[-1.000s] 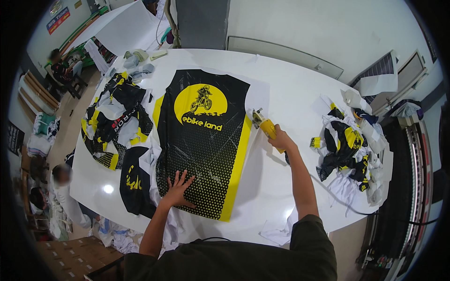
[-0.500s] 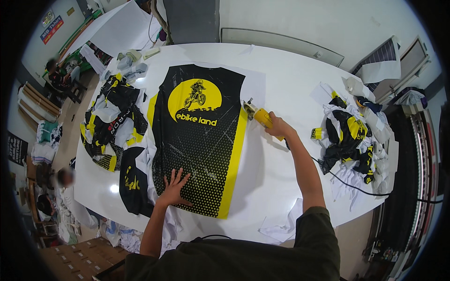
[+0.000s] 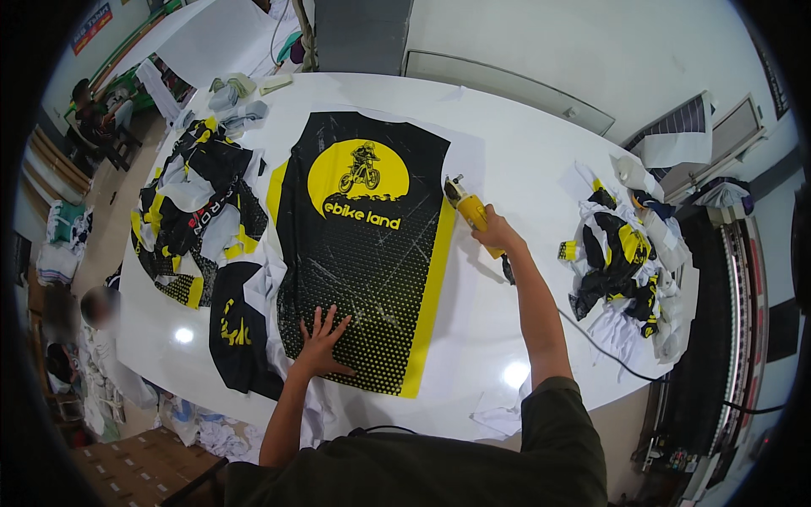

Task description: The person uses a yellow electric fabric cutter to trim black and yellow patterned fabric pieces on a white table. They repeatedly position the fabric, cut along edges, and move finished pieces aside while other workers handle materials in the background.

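A black and yellow printed jersey panel lies flat on the white table, with a rider picture in a yellow oval. My left hand presses on its lower left part, fingers spread and holding nothing. At the panel's right edge, my right hand is wrapped round the yellow body of a handheld electric fabric cutter. The metal head of the cutter touches or nearly touches the edge just below the armhole; the blade itself is too small to make out. White material shows beyond the panel's right side.
On the table's left lies a heap of black, yellow and white cut fabric; another heap lies at the right. The cutter's black cord runs off to the right. Two people sit beyond the table's left side. White scraps lie near my right elbow.
The cutter has turned so that its head points more away from me, still at the panel's right edge. My left hand stays in place on the panel. The whole view has shifted slightly.
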A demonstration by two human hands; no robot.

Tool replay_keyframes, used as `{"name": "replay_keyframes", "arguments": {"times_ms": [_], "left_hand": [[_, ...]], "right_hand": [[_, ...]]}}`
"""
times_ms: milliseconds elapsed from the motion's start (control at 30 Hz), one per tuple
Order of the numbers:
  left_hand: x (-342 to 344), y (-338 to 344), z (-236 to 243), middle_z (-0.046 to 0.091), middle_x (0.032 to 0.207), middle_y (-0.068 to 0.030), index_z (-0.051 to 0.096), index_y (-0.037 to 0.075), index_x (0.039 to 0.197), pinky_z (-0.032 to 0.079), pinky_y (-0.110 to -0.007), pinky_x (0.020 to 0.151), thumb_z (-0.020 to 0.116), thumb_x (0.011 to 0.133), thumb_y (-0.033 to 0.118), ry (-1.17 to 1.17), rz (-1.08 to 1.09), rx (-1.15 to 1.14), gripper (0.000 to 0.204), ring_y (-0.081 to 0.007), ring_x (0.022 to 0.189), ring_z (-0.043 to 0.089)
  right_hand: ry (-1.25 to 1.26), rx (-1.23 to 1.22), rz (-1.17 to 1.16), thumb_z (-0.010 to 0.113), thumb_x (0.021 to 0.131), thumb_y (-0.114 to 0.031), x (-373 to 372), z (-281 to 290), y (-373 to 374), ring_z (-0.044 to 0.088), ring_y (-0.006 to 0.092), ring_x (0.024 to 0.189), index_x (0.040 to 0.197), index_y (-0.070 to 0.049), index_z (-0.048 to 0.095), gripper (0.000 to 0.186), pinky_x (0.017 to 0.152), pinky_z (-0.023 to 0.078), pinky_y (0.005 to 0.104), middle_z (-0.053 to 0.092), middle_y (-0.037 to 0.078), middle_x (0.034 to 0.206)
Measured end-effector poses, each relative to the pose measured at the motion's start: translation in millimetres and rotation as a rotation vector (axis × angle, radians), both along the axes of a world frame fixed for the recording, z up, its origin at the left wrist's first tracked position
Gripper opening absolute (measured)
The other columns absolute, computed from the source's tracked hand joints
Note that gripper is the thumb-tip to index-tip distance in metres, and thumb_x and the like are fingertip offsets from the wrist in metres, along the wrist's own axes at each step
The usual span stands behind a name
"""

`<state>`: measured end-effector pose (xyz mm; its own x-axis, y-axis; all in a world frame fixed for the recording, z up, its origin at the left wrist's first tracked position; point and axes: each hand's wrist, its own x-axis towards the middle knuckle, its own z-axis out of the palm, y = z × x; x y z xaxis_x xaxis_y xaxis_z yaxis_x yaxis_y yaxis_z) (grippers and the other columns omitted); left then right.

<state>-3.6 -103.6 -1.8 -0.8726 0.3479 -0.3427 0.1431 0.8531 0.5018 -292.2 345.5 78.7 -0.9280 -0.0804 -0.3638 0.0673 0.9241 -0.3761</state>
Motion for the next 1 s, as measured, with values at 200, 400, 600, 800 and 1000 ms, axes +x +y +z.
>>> {"name": "replay_keyframes", "arguments": {"times_ms": [200,400,600,800,1000], "left_hand": [[2,-3,-7,0.003,0.173,-0.0139,0.025,0.031,0.164,0.002,-0.081,0.113,0.095,0.045,0.06,0.024,0.011,0.022,0.141,-0.046,0.157,-0.005],[-2,-6,-8,-0.001,0.173,-0.0136,0.023,0.031,0.164,0.002,-0.082,0.113,0.095,0.045,0.062,0.033,-0.014,0.062,0.142,-0.0455,0.157,-0.007],[2,-11,-23,-0.003,0.173,-0.0141,0.022,0.03,0.165,0.007,-0.085,0.11,0.093,0.046,0.065,0.087,-0.03,0.076,0.142,-0.0461,0.157,-0.009],[3,-13,-29,-0.002,0.173,-0.0153,0.022,0.029,0.164,0.014,-0.087,0.106,0.091,0.049,0.067,0.097,-0.034,0.117,0.14,-0.0496,0.156,-0.006],[-1,-17,-24,-0.003,0.172,-0.016,0.023,0.026,0.164,0.017,-0.088,0.105,0.089,0.054,0.066,0.094,-0.052,0.138,0.134,-0.0515,0.155,-0.004]], "right_hand": [[0.001,0.003,-0.087,0.076,0.08,-0.035,-10,-10,-29,0.07,0.0436,0.106,0.145,0.005,0.032,0.088,0.09,0.057,0.0466,0.067,0.032,0.118],[0.052,0.032,-0.17,0.076,0.08,-0.038,-27,-22,-48,0.069,0.045,0.108,0.144,0.006,0.032,0.089,0.091,0.057,0.0467,0.066,0.034,0.119],[0.059,0.069,-0.259,0.076,0.081,-0.04,-48,-23,-73,0.069,0.0453,0.109,0.141,0.009,0.032,0.089,0.091,0.058,0.047,0.066,0.034,0.119],[0.087,0.076,-0.326,0.074,0.082,-0.038,-70,-27,-92,0.068,0.0458,0.111,0.142,0.012,0.029,0.09,0.092,0.057,0.0475,0.066,0.035,0.119],[0.141,0.089,-0.359,0.075,0.08,-0.039,-105,-36,-95,0.067,0.0458,0.112,0.141,0.015,0.029,0.093,0.094,0.057,0.0465,0.065,0.036,0.12]]}}
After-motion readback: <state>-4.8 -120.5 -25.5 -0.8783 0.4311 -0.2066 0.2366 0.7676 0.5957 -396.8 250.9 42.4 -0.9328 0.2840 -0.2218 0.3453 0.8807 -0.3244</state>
